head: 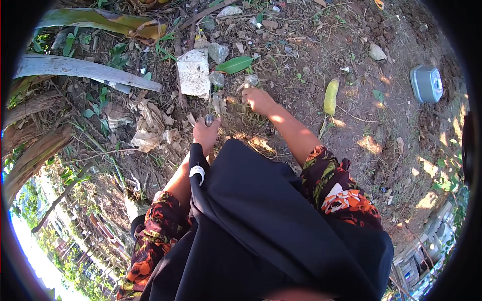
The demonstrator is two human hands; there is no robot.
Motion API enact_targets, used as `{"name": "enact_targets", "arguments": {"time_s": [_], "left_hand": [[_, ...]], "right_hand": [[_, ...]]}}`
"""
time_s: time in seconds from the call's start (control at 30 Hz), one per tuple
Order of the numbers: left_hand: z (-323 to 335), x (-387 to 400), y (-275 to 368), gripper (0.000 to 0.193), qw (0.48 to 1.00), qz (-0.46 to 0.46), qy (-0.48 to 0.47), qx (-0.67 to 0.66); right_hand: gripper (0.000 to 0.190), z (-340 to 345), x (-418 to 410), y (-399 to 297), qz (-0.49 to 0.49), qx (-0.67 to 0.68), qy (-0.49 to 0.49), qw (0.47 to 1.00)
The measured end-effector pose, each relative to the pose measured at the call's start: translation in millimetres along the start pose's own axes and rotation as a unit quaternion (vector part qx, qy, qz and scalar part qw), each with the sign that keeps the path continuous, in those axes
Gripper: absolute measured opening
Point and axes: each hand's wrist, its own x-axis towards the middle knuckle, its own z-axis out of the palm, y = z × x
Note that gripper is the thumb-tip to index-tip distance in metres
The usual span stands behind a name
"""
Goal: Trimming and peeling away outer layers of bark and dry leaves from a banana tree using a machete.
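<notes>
My left hand (205, 136) is closed around a hand tool with a rounded metal end (209, 120). A thin part of it seems to point away from me, towards the white block; its tip is hard to make out. To the right, my right hand (260, 101) is curled into a fist low over the soil, with what looks like dry grass (245, 109) at its fingers. A small grey stone (251, 79) lies just beyond that fist. Past my left hand sits a rough white block (194, 73), beside a grey rock (218, 53) and a green leaf (235, 65).
Crumpled dry leaves (150, 126) lie left of my left hand. A pale dried stalk (90, 69) and thick brown trunks (37, 154) stretch in from the left. On the right are a yellow-green leaf (331, 97) and a grey metallic container (426, 83). Black cloth (263, 210) covers my lap.
</notes>
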Motion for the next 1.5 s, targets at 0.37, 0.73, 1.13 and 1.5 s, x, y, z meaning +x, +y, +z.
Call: {"name": "enact_targets", "arguments": {"time_s": [0.37, 0.73, 1.13, 1.5], "left_hand": [[4, 7, -9, 0.032, 1.0, 0.0, 0.002, -0.029], [10, 2, 9, 0.029, 1.0, -0.006, -0.007, -0.015], [22, 21, 7, 0.025, 0.996, 0.027, -0.048, -0.071], [26, 17, 23, 0.026, 0.999, 0.036, -0.035, -0.004]], "right_hand": [[0.015, -29, -29, -47, 0.086, 0.076, 0.088, 0.989], [0.01, -18, -24, -38, 0.13, 0.199, 0.155, 0.959], [0.009, -51, -15, 42, 0.125, 0.086, 0.35, 0.924], [0.009, -75, -71, 52, 0.313, -0.141, 0.291, 0.893]]}}
